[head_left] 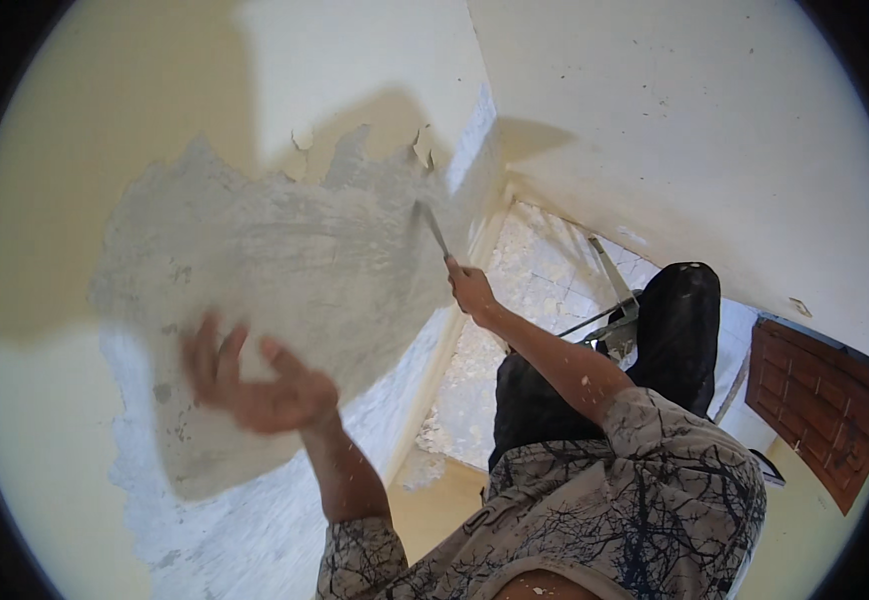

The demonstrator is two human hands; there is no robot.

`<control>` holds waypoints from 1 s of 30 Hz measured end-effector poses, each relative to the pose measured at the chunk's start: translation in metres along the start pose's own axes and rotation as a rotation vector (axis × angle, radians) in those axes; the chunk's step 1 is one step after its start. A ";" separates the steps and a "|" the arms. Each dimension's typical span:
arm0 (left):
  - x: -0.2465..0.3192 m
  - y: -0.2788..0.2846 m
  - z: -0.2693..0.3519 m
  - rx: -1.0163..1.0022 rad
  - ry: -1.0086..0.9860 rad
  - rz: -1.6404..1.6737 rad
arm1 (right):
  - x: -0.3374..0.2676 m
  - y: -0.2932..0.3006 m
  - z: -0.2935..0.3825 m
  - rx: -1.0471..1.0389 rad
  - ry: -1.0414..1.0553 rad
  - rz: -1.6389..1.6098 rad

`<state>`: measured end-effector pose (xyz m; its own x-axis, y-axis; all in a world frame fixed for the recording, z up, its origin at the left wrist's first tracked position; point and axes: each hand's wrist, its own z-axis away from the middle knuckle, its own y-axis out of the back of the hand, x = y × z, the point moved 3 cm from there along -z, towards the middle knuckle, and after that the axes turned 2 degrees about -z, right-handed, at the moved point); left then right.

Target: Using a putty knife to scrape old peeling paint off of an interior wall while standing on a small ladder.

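Note:
My right hand (470, 289) grips the handle end of a scraper (433, 229). Its blade, blurred, is at the wall just below a ragged edge of peeling paint (389, 150); whether it touches the wall is hard to tell. My left hand (266, 382), blurred too, is raised in front of the wall with its fingers apart and nothing in it. Behind both hands spreads a large stripped patch (292, 262) of grey plaster, bordered by cream-painted wall (44, 247). A few curled paint flakes (416, 141) hang at the patch's upper edge.
Paint chips litter the tiled floor (472, 382) along the wall's base. A metal frame (613, 274), possibly a stepladder, stands beside my legs (678, 322). An adjoining painted wall (689, 135) meets this one at a corner. A brown panelled door (817, 397) is at the right.

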<state>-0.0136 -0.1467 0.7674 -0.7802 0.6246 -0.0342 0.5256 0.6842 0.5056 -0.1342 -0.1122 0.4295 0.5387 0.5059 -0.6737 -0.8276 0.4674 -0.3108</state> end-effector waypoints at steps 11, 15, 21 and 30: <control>-0.030 -0.007 0.024 -0.169 -0.094 -0.763 | -0.056 -0.029 -0.003 -0.026 0.009 -0.045; -0.005 -0.052 0.027 -0.379 -0.096 -0.578 | -0.114 -0.011 -0.035 0.012 0.108 -0.167; 0.019 -0.131 0.074 -0.811 -0.184 -0.262 | -0.052 -0.025 0.028 -0.122 0.041 0.076; 0.037 -0.145 0.054 -0.709 -0.129 -0.053 | -0.057 -0.021 0.030 -0.113 -0.042 -0.062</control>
<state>-0.1003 -0.2023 0.6464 -0.7293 0.6667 -0.1538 0.1070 0.3332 0.9368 -0.1426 -0.1292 0.4946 0.5937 0.5092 -0.6231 -0.8036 0.4155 -0.4262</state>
